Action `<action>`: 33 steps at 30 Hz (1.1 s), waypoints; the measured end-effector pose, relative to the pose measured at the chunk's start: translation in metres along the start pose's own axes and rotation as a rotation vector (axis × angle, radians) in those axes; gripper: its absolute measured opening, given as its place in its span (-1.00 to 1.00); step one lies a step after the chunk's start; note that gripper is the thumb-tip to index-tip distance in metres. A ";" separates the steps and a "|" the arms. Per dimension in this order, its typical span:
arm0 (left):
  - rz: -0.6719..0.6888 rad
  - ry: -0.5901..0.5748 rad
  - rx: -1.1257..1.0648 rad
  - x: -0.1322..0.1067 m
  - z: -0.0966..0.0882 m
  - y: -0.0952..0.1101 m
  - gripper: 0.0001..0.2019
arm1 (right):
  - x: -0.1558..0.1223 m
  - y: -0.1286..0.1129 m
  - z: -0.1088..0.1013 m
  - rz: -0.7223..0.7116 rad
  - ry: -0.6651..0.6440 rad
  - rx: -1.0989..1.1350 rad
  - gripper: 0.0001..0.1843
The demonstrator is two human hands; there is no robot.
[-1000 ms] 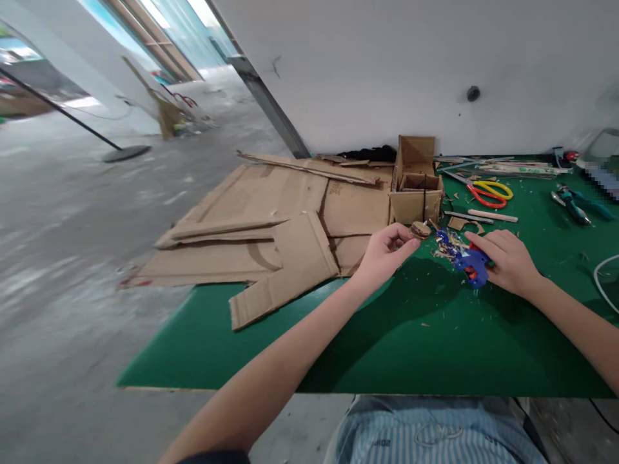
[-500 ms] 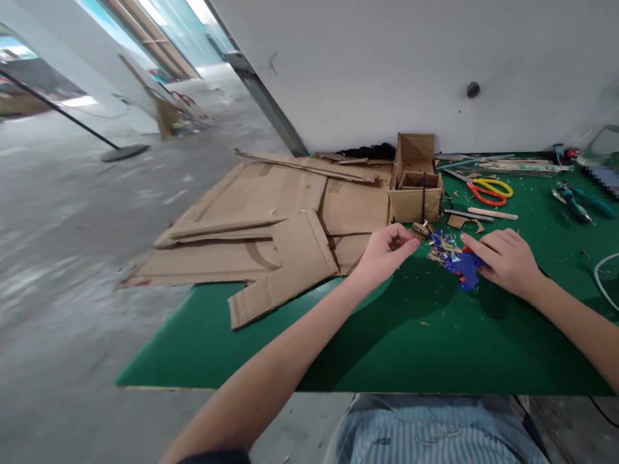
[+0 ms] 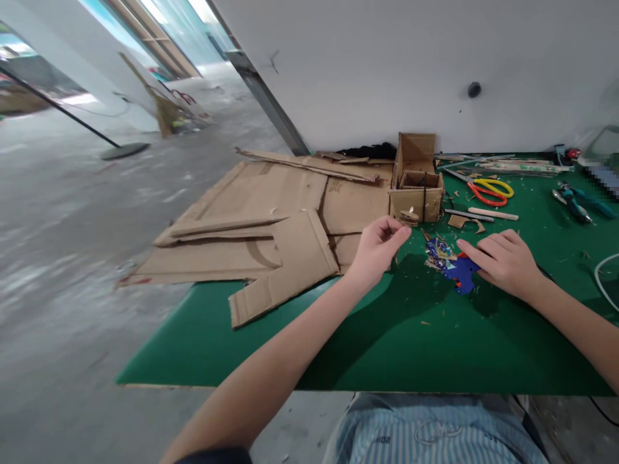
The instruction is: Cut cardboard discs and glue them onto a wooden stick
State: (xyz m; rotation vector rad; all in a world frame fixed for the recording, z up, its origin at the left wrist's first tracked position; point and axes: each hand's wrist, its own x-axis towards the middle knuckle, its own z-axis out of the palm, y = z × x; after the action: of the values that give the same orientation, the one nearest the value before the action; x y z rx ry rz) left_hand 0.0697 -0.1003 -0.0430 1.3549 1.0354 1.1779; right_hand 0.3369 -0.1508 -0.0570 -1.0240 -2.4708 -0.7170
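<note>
My left hand (image 3: pixel 378 248) is raised a little over the green table (image 3: pixel 309 341), fingers pinched on a small round cardboard piece (image 3: pixel 409 217) held close to the front of a small open cardboard box (image 3: pixel 416 187). My right hand (image 3: pixel 503 261) rests on the table with its fingers curled over a blue glue gun (image 3: pixel 459 270), whose tip lies among cardboard scraps. The gun's grip is hidden under my fingers.
Flat cardboard sheets (image 3: pixel 271 225) cover the table's left part and hang over its edge. Red and yellow scissors (image 3: pixel 491 190), a white stick (image 3: pixel 493 214), teal pliers (image 3: pixel 575 203) and strips lie at the back right. A white cable (image 3: pixel 602 277) curls at the right edge.
My left hand has carried the small cardboard piece up and away, from beside the glue gun's tip toward the box front. My right hand with the glue gun shifted slightly left.
</note>
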 end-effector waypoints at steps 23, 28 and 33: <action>-0.003 -0.066 -0.061 0.001 0.000 0.000 -0.72 | -0.008 0.002 0.012 0.265 0.245 0.608 -0.49; 0.020 -0.085 -0.117 -0.002 0.002 0.000 -0.70 | -0.013 0.000 0.017 0.387 0.210 0.689 -0.56; 0.008 -0.123 -0.167 -0.004 0.002 0.000 -0.68 | -0.012 -0.007 0.020 0.578 0.209 0.936 -0.74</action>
State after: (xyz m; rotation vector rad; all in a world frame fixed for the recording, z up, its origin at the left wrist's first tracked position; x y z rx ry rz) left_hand 0.0715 -0.1047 -0.0437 1.2836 0.8268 1.1455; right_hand 0.3371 -0.1500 -0.0817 -1.0776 -1.8046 0.4610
